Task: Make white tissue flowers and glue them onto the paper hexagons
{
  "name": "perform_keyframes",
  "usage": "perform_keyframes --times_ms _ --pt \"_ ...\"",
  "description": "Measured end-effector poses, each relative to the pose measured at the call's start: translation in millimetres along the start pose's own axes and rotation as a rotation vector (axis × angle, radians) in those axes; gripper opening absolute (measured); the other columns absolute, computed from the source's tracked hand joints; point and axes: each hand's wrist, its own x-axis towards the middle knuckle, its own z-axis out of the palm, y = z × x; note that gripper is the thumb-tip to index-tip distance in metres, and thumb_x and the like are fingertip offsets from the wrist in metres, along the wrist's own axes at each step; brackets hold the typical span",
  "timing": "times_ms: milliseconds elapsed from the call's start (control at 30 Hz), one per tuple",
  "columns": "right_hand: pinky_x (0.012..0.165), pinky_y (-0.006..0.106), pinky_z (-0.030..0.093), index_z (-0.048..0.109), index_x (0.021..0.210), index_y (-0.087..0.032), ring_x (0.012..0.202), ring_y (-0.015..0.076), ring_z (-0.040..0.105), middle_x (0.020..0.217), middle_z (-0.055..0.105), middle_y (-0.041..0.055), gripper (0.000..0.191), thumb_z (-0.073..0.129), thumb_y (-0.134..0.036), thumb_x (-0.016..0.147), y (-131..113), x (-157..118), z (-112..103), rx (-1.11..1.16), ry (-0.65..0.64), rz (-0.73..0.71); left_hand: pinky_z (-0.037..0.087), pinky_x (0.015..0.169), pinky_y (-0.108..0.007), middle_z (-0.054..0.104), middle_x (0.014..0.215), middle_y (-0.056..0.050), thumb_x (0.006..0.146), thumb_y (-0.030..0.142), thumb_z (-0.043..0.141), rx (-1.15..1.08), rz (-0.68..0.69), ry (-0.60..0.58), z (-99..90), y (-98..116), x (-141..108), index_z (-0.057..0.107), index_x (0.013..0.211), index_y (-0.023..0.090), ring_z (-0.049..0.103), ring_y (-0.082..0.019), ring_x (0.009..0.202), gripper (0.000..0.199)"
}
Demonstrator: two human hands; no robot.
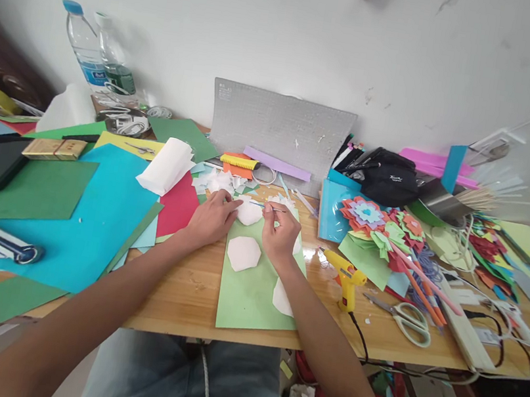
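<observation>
My left hand (215,219) at white paper (249,215) edge, can't tell if gripping; right hand (281,231) pinches thin tool (258,204). Keep paper flat, tool steady.

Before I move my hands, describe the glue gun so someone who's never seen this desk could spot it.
On the desk, find the light green sheet under the right hand. Just right of it, between sheet and scissors, is the glue gun. Its yellow body and black cord set it apart from the pale-handled scissors.
</observation>
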Motion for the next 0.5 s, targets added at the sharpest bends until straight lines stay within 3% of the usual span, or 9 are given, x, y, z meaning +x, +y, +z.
perform_keyframes --times_ms 267,500 --pt "0.07 0.03 0.054 0.066 0.086 -0.019 0.074 0.0176 0.068 0.083 0.072 0.0067 0.023 0.048 -0.03 0.096 -1.3 -0.5 1.1 -0.001 0.048 -0.022 0.049 0.065 -0.031 0.053 0.116 -0.013 0.097 0.031 0.038 -0.021 -0.008 -0.01 2.6 -1.9 -0.4 0.06 0.131 0.024 0.053 -0.026 0.106 0.041" --pt "0.069 0.03 0.055 0.066 0.087 -0.02 0.073 0.0169 0.068 0.084 0.072 0.0065 0.024 0.047 -0.032 0.096 -3.8 -0.5 -1.9 -0.012 -0.003 0.017 0.049 0.065 -0.031 0.054 0.115 -0.013 0.097 0.029 0.038 -0.064 -0.009 0.019 5.9 -3.9 0.5 0.061 0.131 0.024 0.054 -0.027 0.106 0.04"
